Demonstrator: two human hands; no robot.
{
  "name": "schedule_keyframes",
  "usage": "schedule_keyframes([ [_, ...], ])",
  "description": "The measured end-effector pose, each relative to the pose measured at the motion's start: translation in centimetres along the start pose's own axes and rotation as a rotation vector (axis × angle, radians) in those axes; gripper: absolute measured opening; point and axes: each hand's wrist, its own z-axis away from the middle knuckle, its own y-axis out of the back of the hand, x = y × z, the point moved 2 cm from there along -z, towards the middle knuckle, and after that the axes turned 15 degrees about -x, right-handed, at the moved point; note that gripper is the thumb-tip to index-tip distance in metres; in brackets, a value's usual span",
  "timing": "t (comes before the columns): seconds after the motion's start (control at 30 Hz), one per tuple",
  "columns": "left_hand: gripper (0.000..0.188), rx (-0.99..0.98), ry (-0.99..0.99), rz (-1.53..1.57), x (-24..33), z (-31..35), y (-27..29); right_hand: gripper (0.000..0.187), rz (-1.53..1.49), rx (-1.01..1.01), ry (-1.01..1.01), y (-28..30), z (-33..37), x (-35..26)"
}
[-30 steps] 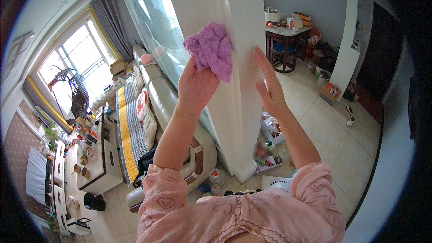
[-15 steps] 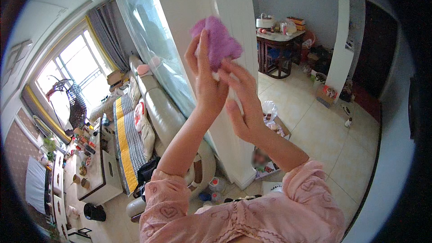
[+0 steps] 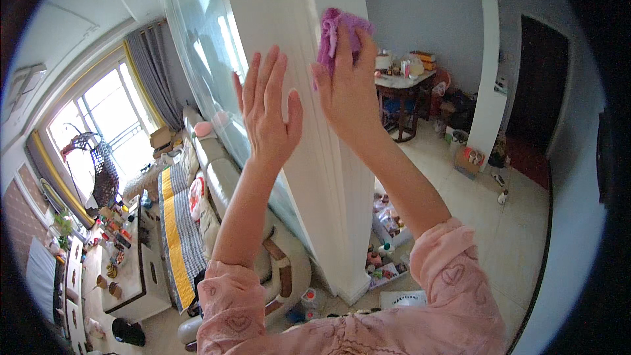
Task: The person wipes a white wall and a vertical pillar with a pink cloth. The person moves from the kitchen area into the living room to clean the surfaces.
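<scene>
A purple cloth (image 3: 336,31) is pressed high against the front edge of a tall white pillar (image 3: 328,177), with my right hand (image 3: 347,89) over it and holding it there. To the left, my left hand (image 3: 266,110) is raised with fingers spread and holds nothing. It is held up in front of the pillar's left face, beside a glass panel (image 3: 197,46). Both arms reach upward in pink patterned sleeves.
Below left are a beige sofa (image 3: 217,184) with a yellow striped blanket (image 3: 176,223), a low table (image 3: 128,269) and a bright window (image 3: 108,118) with grey curtains. Toys (image 3: 388,250) lie at the pillar's base. A cluttered dining table (image 3: 402,82) and a dark door (image 3: 536,85) are behind.
The purple cloth has gone from my left hand to my right hand. The right hand now presses it higher on the pillar, and the left hand has come away open.
</scene>
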Motion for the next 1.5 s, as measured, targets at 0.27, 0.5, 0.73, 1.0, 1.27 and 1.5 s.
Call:
schedule_keyframes([
  [0.27,0.046,-0.165,0.144,-0.278,-2.2,-1.9,-3.7,0.059,0.204,0.093,0.216,0.3,-6.0,1.5],
  [0.5,0.045,-0.127,0.127,-0.257,-2.1,-1.5,-3.8,0.058,0.233,-0.248,0.105,-1.3,8.5,1.1],
  [0.73,0.042,-0.075,0.098,-0.274,-2.1,-1.5,-4.1,0.057,0.382,-0.113,0.228,0.5,-1.8,0.4],
  [1.0,0.044,-0.059,0.113,-0.232,-2.1,-1.5,-4.2,0.050,0.408,0.010,0.206,0.6,-6.4,-0.1],
  [1.27,0.043,-0.065,0.124,-0.274,-1.8,-1.7,-4.9,0.071,0.364,-0.375,0.042,-0.5,10.3,0.4],
  [1.5,0.039,-0.073,0.140,-0.275,-2.3,-1.4,-4.5,0.065,0.438,-0.268,0.205,0.6,1.2,0.0],
])
